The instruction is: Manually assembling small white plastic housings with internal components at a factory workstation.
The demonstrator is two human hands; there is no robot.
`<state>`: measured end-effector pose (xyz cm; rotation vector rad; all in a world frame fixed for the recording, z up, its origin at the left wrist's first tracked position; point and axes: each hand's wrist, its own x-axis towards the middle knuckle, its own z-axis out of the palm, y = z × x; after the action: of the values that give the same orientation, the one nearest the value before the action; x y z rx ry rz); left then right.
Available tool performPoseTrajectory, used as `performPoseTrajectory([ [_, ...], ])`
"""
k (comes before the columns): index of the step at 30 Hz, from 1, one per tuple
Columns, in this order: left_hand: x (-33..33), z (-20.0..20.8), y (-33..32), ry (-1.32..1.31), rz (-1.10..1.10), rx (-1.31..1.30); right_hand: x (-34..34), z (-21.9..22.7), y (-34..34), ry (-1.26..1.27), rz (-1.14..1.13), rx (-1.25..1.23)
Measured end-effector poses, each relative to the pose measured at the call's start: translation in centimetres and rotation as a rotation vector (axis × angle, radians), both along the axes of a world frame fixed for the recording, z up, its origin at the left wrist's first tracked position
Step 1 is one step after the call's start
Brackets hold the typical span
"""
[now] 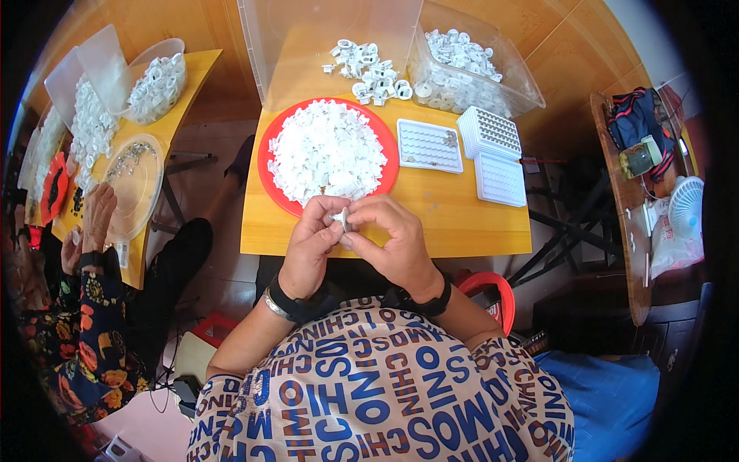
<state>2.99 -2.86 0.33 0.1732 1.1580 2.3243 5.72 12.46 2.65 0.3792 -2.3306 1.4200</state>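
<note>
Both my hands meet over the near edge of the yellow table, just in front of a red round tray point(265, 146). That tray is heaped with small white plastic pieces point(327, 150). My left hand point(314, 242) pinches a small white plastic part point(341, 219) with a round flat end. From the other side my right hand point(392, 242) grips the same part between thumb and fingers. Its finer details are partly hidden by my fingertips. Right of the red tray lies a white slotted tray point(427, 146) with a few small metal-coloured pieces in it.
Stacked white trays point(489, 132), the top one filled with small dark discs, stand at the right beside another white tray point(500, 181). Behind are loose white round parts point(373, 73) and a clear bin point(477, 73) of similar ones. A co-worker's hand point(98, 215) is at the left table.
</note>
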Motion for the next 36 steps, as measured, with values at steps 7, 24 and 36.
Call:
performPoseTrajectory([
  [7, 0.5, -0.4, 0.0, 0.103, -0.003, -0.118, 0.2, -0.2, 0.5, -0.083, 0.050, -0.099],
  [24, 0.5, 0.4, 0.7, 0.101, 0.013, -0.123, -0.1, 1.7, 1.8, -0.180, 0.092, -0.064],
  [36, 0.2, -0.2, 0.2, 0.020, 0.030, -0.065, 0.0, 1.2, 1.1, 0.196, 0.085, 0.301],
])
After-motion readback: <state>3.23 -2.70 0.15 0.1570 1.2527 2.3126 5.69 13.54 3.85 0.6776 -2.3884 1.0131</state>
